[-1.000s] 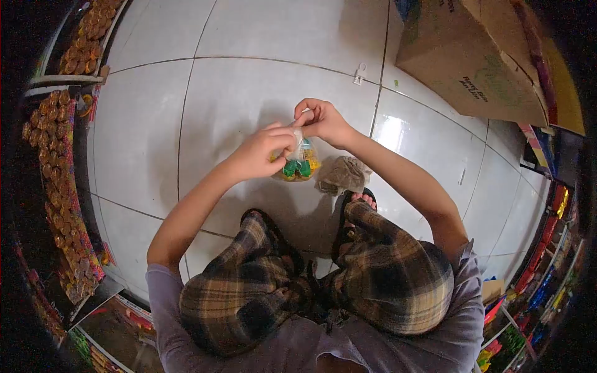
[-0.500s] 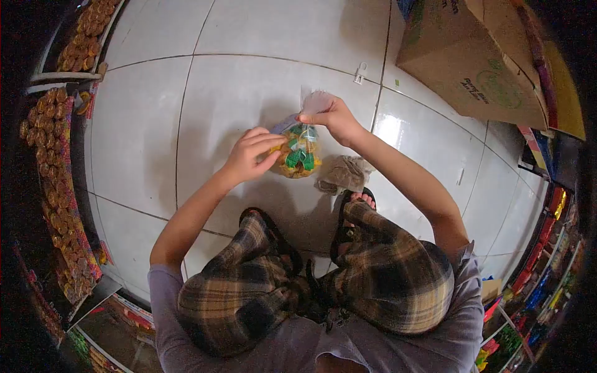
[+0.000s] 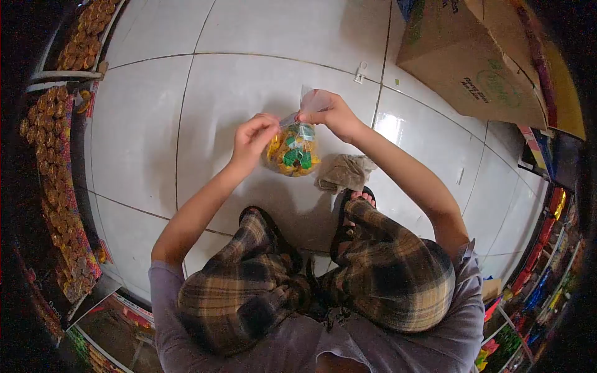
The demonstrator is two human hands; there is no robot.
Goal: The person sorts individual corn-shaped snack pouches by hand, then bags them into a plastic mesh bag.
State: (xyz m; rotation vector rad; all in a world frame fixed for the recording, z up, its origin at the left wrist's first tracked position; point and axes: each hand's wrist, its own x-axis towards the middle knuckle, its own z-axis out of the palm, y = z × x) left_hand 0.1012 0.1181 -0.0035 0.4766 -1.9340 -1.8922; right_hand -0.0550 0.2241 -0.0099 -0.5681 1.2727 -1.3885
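A clear plastic bag (image 3: 297, 155), filled with small yellow and green wrapped pieces, is held up just above the white tiled floor. The thumb and fingers of my right hand (image 3: 329, 117) pinch its gathered neck, and the loose clear top sticks up beyond them. At the left side of the bag's top, my left hand (image 3: 255, 138) has thumb and fingers closed on the plastic edge. Close to the bag, by my right foot, lies a crumpled greyish-brown cloth (image 3: 345, 173).
A large brown cardboard box (image 3: 472, 68) stands at the upper right. Trays of brown wrapped items (image 3: 59, 186) line the left side. Shelves of colourful packets (image 3: 547, 248) are at the lower right. A small white clip-like piece (image 3: 360, 73) lies on the floor tiles (image 3: 249, 28).
My left hand has moved up from the bag's side to its top edge, its fingers closing there. My right hand keeps its pinch on the neck.
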